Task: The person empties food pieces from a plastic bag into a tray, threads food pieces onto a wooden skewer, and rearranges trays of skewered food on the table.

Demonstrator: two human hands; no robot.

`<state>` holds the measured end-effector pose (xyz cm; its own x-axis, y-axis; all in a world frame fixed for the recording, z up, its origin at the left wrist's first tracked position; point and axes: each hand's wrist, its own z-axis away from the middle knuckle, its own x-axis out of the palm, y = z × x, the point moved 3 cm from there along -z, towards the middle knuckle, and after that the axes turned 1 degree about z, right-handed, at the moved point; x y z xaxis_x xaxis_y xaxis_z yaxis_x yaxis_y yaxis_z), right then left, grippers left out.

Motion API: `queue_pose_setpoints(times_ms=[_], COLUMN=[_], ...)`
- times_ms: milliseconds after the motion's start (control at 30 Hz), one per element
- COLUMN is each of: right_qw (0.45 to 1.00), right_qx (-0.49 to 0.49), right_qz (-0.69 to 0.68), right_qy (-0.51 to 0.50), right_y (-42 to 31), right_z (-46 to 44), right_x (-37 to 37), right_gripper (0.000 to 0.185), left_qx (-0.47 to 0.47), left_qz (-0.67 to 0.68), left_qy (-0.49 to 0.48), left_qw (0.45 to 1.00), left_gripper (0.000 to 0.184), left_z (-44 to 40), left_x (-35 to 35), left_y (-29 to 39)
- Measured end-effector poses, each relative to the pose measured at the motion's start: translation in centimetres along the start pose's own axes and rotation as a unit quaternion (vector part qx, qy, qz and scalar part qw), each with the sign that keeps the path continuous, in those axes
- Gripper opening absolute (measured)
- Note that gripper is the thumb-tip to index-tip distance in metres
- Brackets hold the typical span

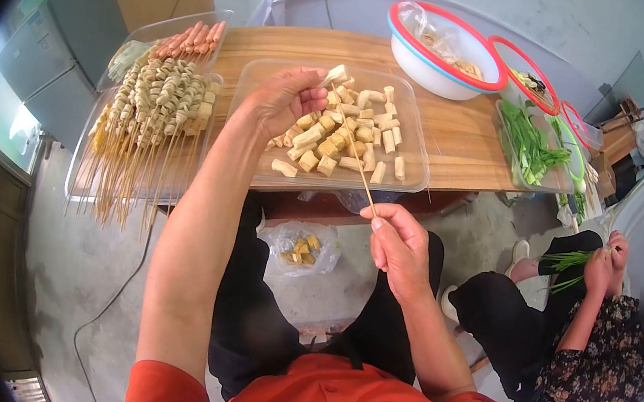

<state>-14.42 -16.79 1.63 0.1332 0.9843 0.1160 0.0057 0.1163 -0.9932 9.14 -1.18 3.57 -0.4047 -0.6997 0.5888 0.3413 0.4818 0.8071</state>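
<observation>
My left hand (285,100) is closed over the clear tray (417,183), pinching a pale, cut roll-shaped food piece (338,75) at its fingertips. In my right hand (399,248), thumb and fingers grip the lower end of a thin wooden skewer (361,165). The skewer slants up and left across the tray toward the piece in my left hand; whether its tip has entered the piece cannot be made out. Beneath my hands the tray holds many pale cut rolls (389,141) and browner spongy cubes (327,165).
Loaded skewers (159,94) fill a tray at left, behind which lie pink sausages (202,37). A white basin (429,67) and leafy greens (535,148) stand at right. A bag (281,261) of yellowish pieces is below. Beside me sits a person (603,352) holding green stalks.
</observation>
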Motion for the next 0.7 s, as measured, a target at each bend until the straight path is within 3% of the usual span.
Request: queue_pose_setpoints(times_ms=[500, 567, 600, 667, 700], right_qw=[0.999, 0.999, 0.998, 0.998, 0.998], right_qx=[-0.029, -0.031, -0.036, -0.038, -0.029], right_qz=[-0.027, -0.026, -0.031, -0.035, -0.031], right_qy=[0.026, 0.032, 0.036, 0.040, 0.045], right_y=[0.2, 0.7, 0.8, 1.0, 1.1], right_z=[-3.7, -3.5, -3.3, -2.6, -2.2], right_x=[0.3, -0.2, -0.6, -1.5, -1.9], right_gripper=[0.015, 0.015, 0.016, 0.017, 0.017], left_qx=[-0.062, -0.038, -0.045, 0.059, 0.057], left_qz=[-0.075, -0.239, -0.238, -0.473, -0.554], left_qy=[-0.062, -0.027, -0.024, 0.055, 0.054], left_qw=[0.993, 0.970, 0.970, 0.877, 0.829], left_gripper=[0.018, 0.022, 0.022, 0.024, 0.017], left_z=[0.3, 0.6, 0.1, -1.1, -0.7], left_x=[2.1, 2.0, 0.9, -2.1, -2.3], left_y=[-1.5, -0.7, -1.0, -0.4, 0.1])
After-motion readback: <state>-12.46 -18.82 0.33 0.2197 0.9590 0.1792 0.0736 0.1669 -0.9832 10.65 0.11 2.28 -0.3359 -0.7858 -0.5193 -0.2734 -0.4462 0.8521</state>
